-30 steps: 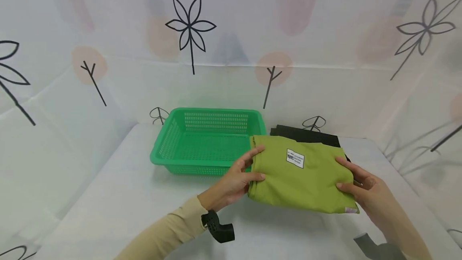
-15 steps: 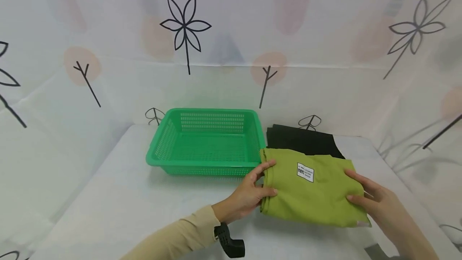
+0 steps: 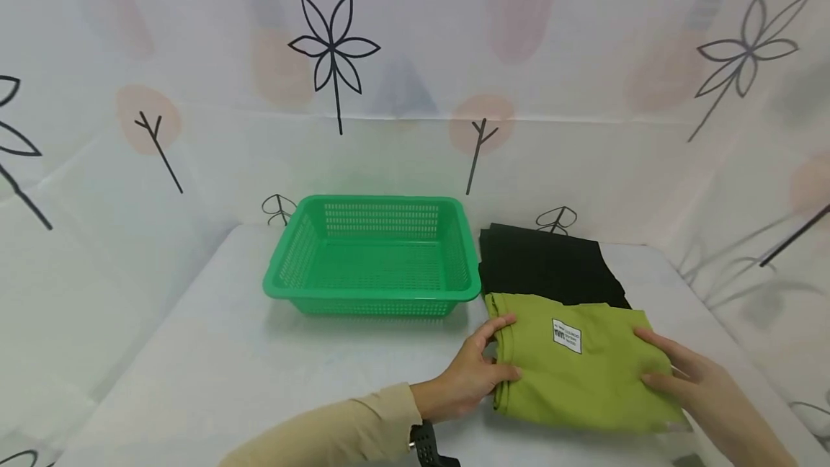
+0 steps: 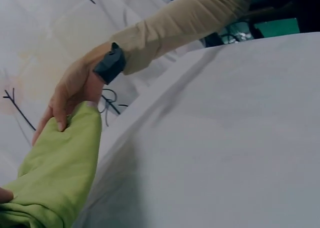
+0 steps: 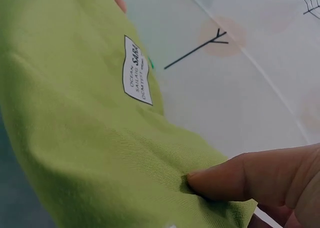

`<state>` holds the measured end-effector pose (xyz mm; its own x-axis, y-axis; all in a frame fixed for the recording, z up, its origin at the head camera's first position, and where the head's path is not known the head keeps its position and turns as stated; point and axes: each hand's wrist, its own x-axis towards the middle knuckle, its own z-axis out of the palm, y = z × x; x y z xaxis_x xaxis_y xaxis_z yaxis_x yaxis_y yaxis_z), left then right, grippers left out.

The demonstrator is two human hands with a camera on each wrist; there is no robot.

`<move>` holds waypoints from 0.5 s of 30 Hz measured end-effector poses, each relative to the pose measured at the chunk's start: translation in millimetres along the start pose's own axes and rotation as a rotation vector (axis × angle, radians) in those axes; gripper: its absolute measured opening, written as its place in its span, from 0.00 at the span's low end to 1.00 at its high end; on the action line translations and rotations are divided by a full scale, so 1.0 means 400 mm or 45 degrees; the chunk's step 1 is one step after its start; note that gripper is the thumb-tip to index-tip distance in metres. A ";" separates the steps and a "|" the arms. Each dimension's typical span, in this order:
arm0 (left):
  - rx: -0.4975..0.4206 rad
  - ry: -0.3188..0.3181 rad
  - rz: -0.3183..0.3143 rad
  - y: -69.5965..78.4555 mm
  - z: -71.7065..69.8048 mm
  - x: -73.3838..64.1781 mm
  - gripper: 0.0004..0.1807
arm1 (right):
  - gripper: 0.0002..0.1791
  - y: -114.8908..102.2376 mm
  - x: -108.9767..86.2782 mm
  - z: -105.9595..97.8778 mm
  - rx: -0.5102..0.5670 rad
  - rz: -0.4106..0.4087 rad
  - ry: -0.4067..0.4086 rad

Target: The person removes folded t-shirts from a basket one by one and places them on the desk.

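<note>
A folded lime-green garment (image 3: 583, 373) with a white printed label (image 3: 567, 336) is held between my two hands, right of centre in the head view. My left hand (image 3: 467, 375) pinches its folded left edge, thumb on top. At the opposite end my right hand (image 3: 707, 384) grips the right edge; its thumb (image 5: 225, 180) presses into the fabric in the right wrist view. The left wrist view has the cloth (image 4: 65, 158) hanging above the table, the right hand (image 4: 75, 90) at its far end. The fingers beneath the garment are hidden.
A green plastic basket (image 3: 372, 294) with slotted walls stands at the back centre, nothing visible inside. Right of it lies a folded black cloth (image 3: 547, 261), partly covered from view by the green garment. White sheeting (image 3: 194, 352) covers the table; a patterned curtain (image 3: 402, 157) hangs behind.
Both hands have brought the green garment toward me and to the right, away from the basket. More of the black cloth is now visible behind it. Both grips stay the same.
</note>
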<state>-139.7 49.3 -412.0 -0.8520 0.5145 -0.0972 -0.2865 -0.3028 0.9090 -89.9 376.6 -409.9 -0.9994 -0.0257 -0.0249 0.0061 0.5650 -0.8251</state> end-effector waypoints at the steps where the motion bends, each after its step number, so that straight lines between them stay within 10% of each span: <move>1: 0.011 0.004 -0.010 -0.005 0.005 0.001 0.41 | 0.36 0.005 -0.002 -0.004 0.004 0.002 -0.004; 15: 0.067 0.121 -0.068 -0.051 0.048 0.024 0.42 | 0.39 0.040 -0.006 -0.022 -0.128 0.157 -0.059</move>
<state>-133.8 75.8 -423.6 -0.8744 0.4498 -0.1820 -0.3115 -0.2327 0.9213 -87.8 392.9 -417.9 -0.9885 0.0124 -0.1505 0.1228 0.6456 -0.7537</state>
